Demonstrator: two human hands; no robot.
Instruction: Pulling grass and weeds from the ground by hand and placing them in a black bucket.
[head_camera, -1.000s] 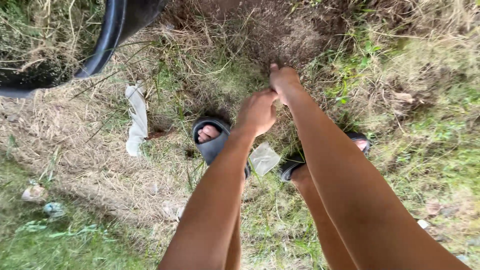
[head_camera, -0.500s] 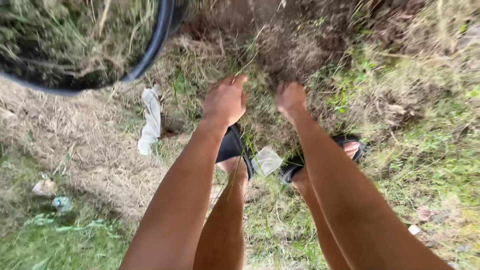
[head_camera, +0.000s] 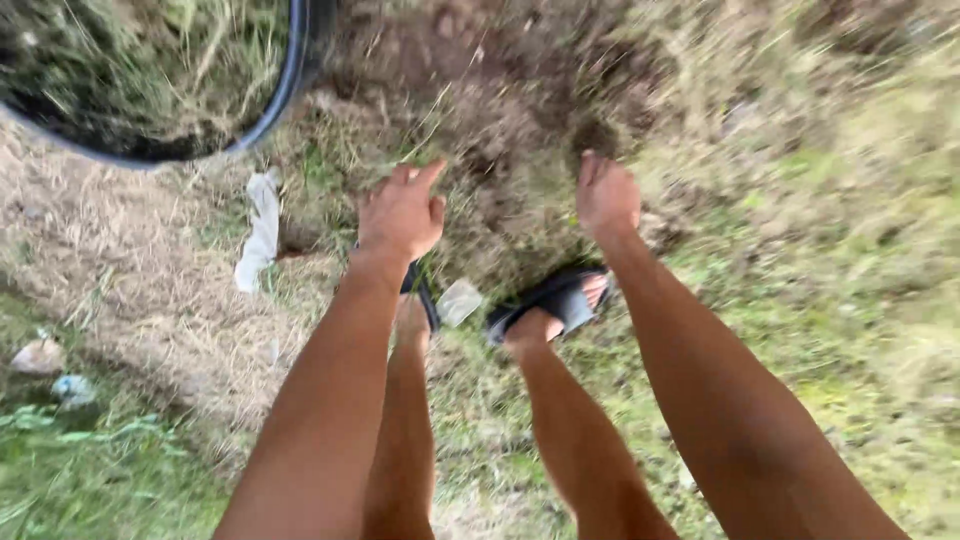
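Observation:
Both my arms reach down toward rough ground of dry grass and bare soil (head_camera: 520, 90). My left hand (head_camera: 402, 213) hangs above the grass with fingers loosely apart and nothing in it. My right hand (head_camera: 606, 195) is lower to the right, fingers pointing down toward a dark clump of soil (head_camera: 594, 135); the frame is blurred and I cannot make out anything held. My feet in dark slide sandals (head_camera: 550, 300) stand below the hands.
A black round tub (head_camera: 285, 95) holding cut grass sits at the top left. A white rag (head_camera: 258, 235) lies left of my left hand. A clear plastic scrap (head_camera: 459, 300) lies between my feet. Small litter (head_camera: 40, 355) is at the far left.
My hands were together a second ago, then parted; the left hand has swung left and opened. The view has shifted, and my right foot has moved closer to the left.

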